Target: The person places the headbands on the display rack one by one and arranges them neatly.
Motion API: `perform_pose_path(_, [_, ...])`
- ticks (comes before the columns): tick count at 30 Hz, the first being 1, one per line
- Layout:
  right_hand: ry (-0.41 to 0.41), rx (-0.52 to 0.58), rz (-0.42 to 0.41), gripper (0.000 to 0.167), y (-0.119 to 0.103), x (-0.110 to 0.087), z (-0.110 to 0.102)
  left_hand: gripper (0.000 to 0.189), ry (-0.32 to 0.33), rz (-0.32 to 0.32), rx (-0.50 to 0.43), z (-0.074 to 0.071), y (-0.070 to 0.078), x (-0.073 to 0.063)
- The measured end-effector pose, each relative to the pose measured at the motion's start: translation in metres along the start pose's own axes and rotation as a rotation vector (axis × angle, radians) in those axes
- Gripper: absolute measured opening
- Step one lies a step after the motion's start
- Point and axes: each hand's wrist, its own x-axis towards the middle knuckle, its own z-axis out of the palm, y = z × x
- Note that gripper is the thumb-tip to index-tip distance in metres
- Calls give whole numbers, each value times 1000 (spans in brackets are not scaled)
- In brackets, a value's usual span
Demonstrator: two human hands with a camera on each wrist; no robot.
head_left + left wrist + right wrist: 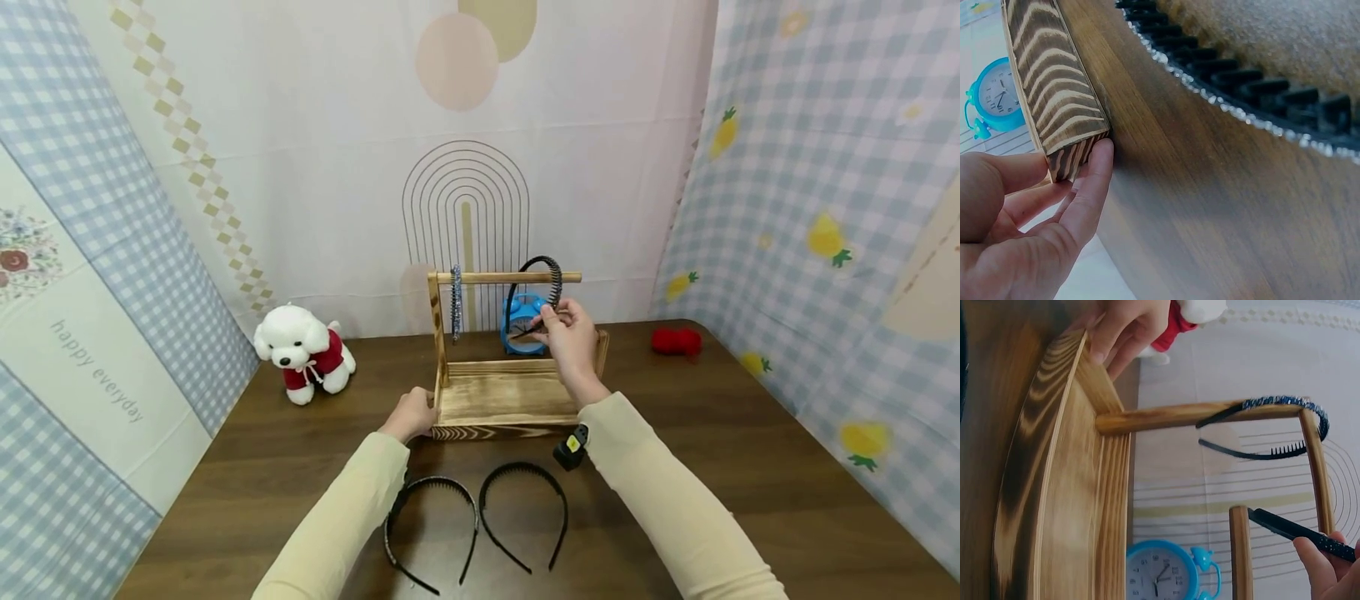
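Note:
A wooden stand (491, 402) with a tray base, a left upright and a top bar sits on the table. My left hand (412, 414) grips the front left corner of its base; in the left wrist view, thumb and fingers pinch the striped wooden edge (1066, 119). A black toothed headband (556, 275) is pinched in my right hand (567, 333), its upper arc overlapping the bar near the right end. On the bar's left part hangs a glittery blue-silver headband (456, 302). Two more, a glitter-edged headband (476, 508) and a black headband (564, 504), lie in front.
Behind the stand is a blue alarm clock (512, 340). A white plush dog (288, 340) in red stands at the left, and a red bundle (676, 341) lies at the right. Fabric-covered walls (322, 167) border the table (705, 433).

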Motion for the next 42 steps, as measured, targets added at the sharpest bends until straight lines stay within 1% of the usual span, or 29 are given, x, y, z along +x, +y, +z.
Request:
perform_pose_path(3, [-11, 15, 15, 18, -1, -1, 7, 42, -3, -1, 1, 0, 0, 0])
perform_pose_path(7, [-24, -4, 27, 15, 0, -3, 16, 43, -5, -7, -5, 0, -1, 1])
perform_pose_path(12, [-38, -72, 25, 13, 3, -4, 24, 43, -7, -3, -25, 1, -2, 3])
perform_pose_path(16, [-41, -126, 36, 14, 6, -5, 30, 43, -22, -3, -33, 0, -1, 2])
perform_pose_path(23, [-71, -184, 11, 15, 9, -4, 45, 42, -3, 2, -2, -4, 1, 0])
perform_pose_path(27, [-83, -241, 23, 13, 12, -5, 51, 41, -16, 1, -24, -3, -1, 0])
perform_pose_path(30, [-112, -284, 42, 16, 14, -5, 55, 40, -25, -7, -50, -2, -4, 1])
perform_pose_path(31, [-124, -297, 47, 19, 14, -6, 56, 41, -28, 2, -50, -1, -5, 2])
perform_pose_path(36, [-168, -353, 66, 27, 14, -6, 60, 43, -45, -7, -51, 1, -4, 1])
perform_pose_path(38, [-188, -367, 71, 31, 13, -7, 61, 44, -36, -22, -64, 0, -2, 0])
perform_pose_path(42, [-225, -379, 94, 37, 14, -11, 62, 43, -14, -15, -61, -1, -2, 1])
